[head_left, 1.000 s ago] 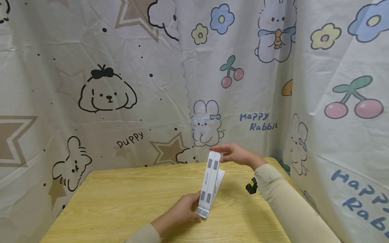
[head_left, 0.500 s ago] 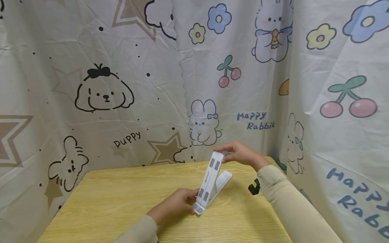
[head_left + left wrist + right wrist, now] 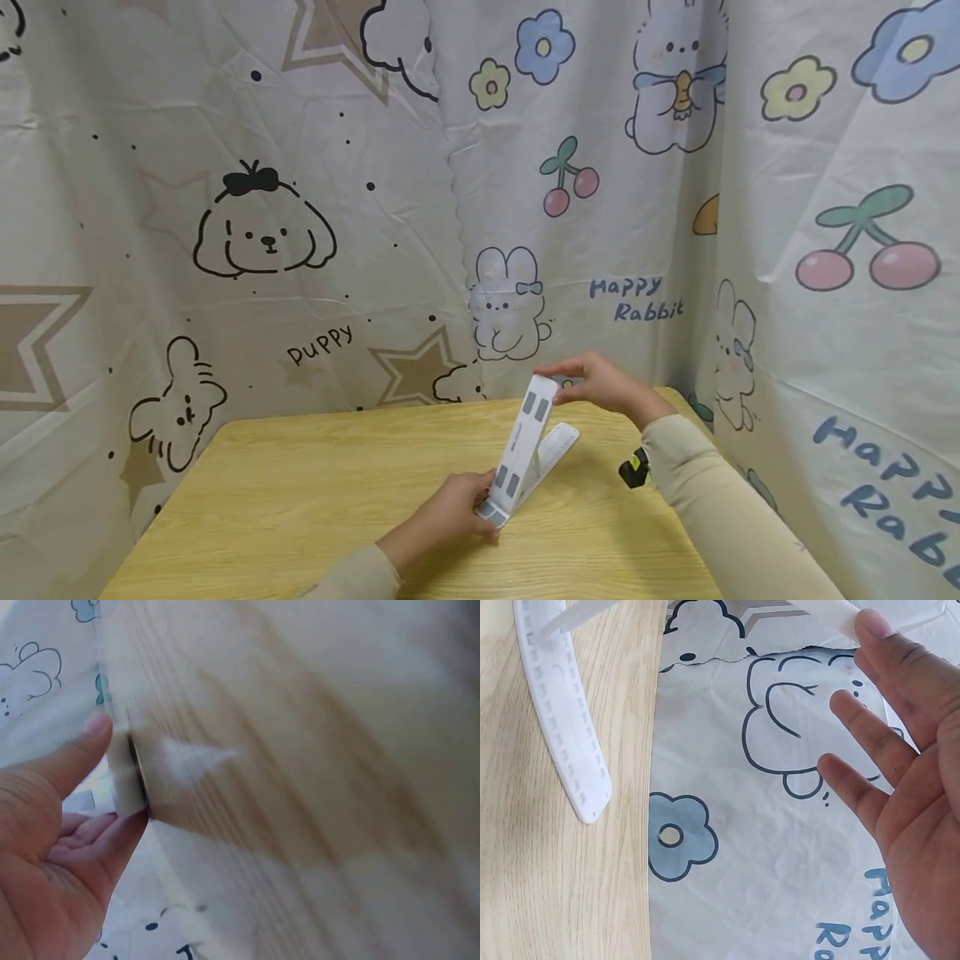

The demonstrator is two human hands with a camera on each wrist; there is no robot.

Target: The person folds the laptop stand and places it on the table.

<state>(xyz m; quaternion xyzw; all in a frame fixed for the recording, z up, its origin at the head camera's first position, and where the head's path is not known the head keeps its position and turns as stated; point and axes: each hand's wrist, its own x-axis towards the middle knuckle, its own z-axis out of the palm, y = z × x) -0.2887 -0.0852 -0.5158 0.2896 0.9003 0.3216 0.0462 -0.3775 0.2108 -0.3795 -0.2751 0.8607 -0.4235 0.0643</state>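
A white folding laptop stand (image 3: pixel 522 442) with grey pads is held tilted over the table, its slotted base leg (image 3: pixel 566 727) spread away from the padded top arm. Near the lower lip, my left hand (image 3: pixel 455 508) pinches the stand between thumb and fingers; in the left wrist view the left hand (image 3: pixel 67 840) grips a pale end of it close to the wood. My right hand (image 3: pixel 600 383) pinches the top end with thumb and forefinger. In the right wrist view the other fingers of the right hand (image 3: pixel 922 787) stretch out free of the stand.
A yellow wood-grain table (image 3: pixel 322 475) lies under the hands. Behind it and to the right hangs a cartoon-print curtain (image 3: pixel 420 208). The black wrist camera (image 3: pixel 634 468) shows beside the right sleeve (image 3: pixel 720 492).
The stand's base leg has swung out from the top arm, so the gap between them is wider. The top end, with my right hand, has shifted right and the stand leans more.
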